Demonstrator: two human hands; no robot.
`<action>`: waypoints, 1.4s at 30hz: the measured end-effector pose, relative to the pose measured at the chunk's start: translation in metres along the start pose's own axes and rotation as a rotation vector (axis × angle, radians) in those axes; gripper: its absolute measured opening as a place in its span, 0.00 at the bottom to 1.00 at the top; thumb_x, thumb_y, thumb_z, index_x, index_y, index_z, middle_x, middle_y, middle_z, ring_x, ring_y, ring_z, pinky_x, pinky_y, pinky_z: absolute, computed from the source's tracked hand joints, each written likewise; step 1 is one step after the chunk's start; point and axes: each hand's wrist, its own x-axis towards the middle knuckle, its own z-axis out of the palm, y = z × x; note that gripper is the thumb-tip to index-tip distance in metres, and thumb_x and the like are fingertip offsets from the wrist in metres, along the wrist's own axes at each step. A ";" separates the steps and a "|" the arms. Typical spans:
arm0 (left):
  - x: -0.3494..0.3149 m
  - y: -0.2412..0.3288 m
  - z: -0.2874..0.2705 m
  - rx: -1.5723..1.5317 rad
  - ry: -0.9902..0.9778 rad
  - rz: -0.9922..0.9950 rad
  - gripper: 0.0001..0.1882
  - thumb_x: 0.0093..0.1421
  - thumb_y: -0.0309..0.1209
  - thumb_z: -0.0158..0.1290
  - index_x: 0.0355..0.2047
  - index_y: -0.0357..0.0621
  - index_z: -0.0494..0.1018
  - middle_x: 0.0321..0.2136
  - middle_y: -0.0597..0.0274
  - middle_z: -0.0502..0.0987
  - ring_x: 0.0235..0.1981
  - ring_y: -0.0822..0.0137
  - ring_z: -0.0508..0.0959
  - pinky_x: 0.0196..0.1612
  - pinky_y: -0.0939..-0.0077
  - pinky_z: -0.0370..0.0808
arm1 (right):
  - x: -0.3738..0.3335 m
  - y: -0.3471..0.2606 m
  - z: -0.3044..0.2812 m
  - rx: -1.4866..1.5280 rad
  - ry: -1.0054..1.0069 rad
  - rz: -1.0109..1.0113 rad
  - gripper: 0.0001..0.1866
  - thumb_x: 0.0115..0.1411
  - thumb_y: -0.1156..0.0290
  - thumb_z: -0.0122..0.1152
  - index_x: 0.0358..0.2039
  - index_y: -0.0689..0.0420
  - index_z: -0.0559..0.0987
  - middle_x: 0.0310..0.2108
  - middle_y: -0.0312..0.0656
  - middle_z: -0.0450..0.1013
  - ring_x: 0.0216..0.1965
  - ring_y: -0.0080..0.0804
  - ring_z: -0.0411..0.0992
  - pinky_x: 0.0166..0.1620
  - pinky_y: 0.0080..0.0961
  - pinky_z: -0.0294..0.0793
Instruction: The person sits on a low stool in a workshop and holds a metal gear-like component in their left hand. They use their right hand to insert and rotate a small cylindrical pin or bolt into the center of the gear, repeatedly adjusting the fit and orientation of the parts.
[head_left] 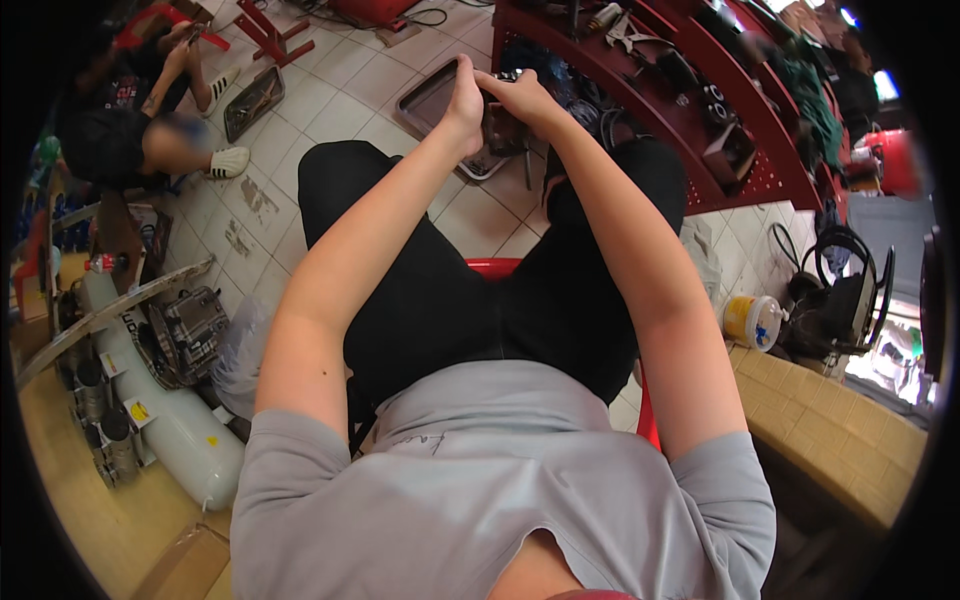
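My left hand [464, 112] and my right hand [524, 101] are close together in front of my knees, above a dark metal tray [410, 103] on the floor. The right hand's fingers curl round a small dark metal piece [511, 75], and only a bit of it shows at the top. Its thumb side reaches across to the left hand. A straight edge of the left hand faces me, and most of its fingers are hidden, so their grip on the piece cannot be made out. Dark parts in the tray are partly covered by my hands.
A red metal workbench [690, 145] with tools curves along the right. At far left another person [120, 130] sits by a second tray [254, 104]. A grey-white cylinder [190, 440] lies at left; a white-and-yellow bucket [752, 322] stands at right by a tan bench [830, 420].
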 end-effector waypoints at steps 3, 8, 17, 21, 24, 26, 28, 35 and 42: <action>0.028 0.004 -0.023 0.093 -0.028 -0.057 0.49 0.57 0.74 0.19 0.49 0.41 0.67 0.38 0.54 0.72 0.40 0.59 0.73 0.45 0.56 0.72 | 0.036 0.009 -0.001 0.015 -0.126 0.011 0.47 0.41 0.44 0.73 0.44 0.78 0.68 0.31 0.50 0.74 0.27 0.31 0.75 0.24 0.27 0.76; 0.087 -0.009 -0.073 0.311 0.006 -0.193 0.53 0.54 0.77 0.17 0.50 0.42 0.69 0.43 0.54 0.73 0.51 0.52 0.70 0.53 0.42 0.64 | 0.111 0.055 0.012 0.009 -0.210 0.025 0.30 0.41 0.49 0.74 0.34 0.63 0.78 0.26 0.42 0.75 0.20 0.28 0.72 0.19 0.25 0.71; 0.086 -0.017 -0.068 1.306 -0.628 -0.316 0.37 0.54 0.60 0.51 0.35 0.29 0.78 0.29 0.39 0.79 0.34 0.48 0.81 0.42 0.58 0.77 | 0.235 0.163 0.069 -0.635 -0.218 0.142 0.44 0.37 0.56 0.73 0.51 0.69 0.66 0.45 0.62 0.73 0.50 0.52 0.72 0.53 0.36 0.71; 0.058 -0.033 -0.037 1.278 -0.690 -0.228 0.34 0.53 0.56 0.57 0.44 0.34 0.71 0.43 0.47 0.73 0.45 0.48 0.76 0.43 0.53 0.76 | 0.273 0.203 0.103 -0.625 -0.224 0.289 0.42 0.41 0.61 0.73 0.53 0.68 0.64 0.49 0.62 0.71 0.53 0.54 0.70 0.56 0.37 0.68; 0.044 -0.007 -0.029 1.261 -0.797 -0.276 0.35 0.54 0.57 0.54 0.49 0.38 0.72 0.46 0.52 0.72 0.50 0.53 0.72 0.48 0.37 0.69 | 0.291 0.241 0.124 -0.642 -0.231 0.327 0.40 0.41 0.62 0.73 0.51 0.68 0.65 0.48 0.62 0.71 0.52 0.55 0.70 0.55 0.38 0.69; 0.044 0.013 -0.029 1.273 -0.843 -0.314 0.34 0.55 0.55 0.54 0.51 0.38 0.71 0.47 0.50 0.71 0.48 0.52 0.73 0.49 0.37 0.68 | 0.299 0.263 0.135 -0.604 -0.274 0.321 0.39 0.40 0.63 0.73 0.50 0.68 0.66 0.48 0.62 0.71 0.52 0.55 0.70 0.55 0.39 0.69; 0.043 0.019 -0.029 1.292 -0.801 -0.299 0.31 0.56 0.49 0.55 0.52 0.37 0.70 0.47 0.49 0.71 0.48 0.51 0.73 0.50 0.38 0.68 | 0.308 0.280 0.145 -0.636 -0.298 0.359 0.38 0.40 0.64 0.73 0.49 0.68 0.67 0.47 0.62 0.71 0.51 0.57 0.70 0.54 0.41 0.69; 0.045 0.018 -0.035 1.296 -0.715 -0.232 0.36 0.53 0.51 0.58 0.51 0.34 0.67 0.42 0.49 0.70 0.43 0.53 0.72 0.43 0.47 0.71 | 0.318 0.325 0.164 -0.714 -0.227 0.286 0.39 0.38 0.61 0.74 0.49 0.65 0.69 0.47 0.60 0.71 0.52 0.55 0.69 0.55 0.40 0.69; 0.045 0.019 -0.040 1.289 -0.661 -0.179 0.36 0.53 0.50 0.58 0.51 0.32 0.67 0.41 0.49 0.70 0.42 0.53 0.72 0.41 0.47 0.71 | 0.306 0.320 0.164 -0.689 -0.176 0.247 0.40 0.41 0.62 0.74 0.52 0.65 0.66 0.51 0.60 0.66 0.54 0.56 0.65 0.56 0.42 0.67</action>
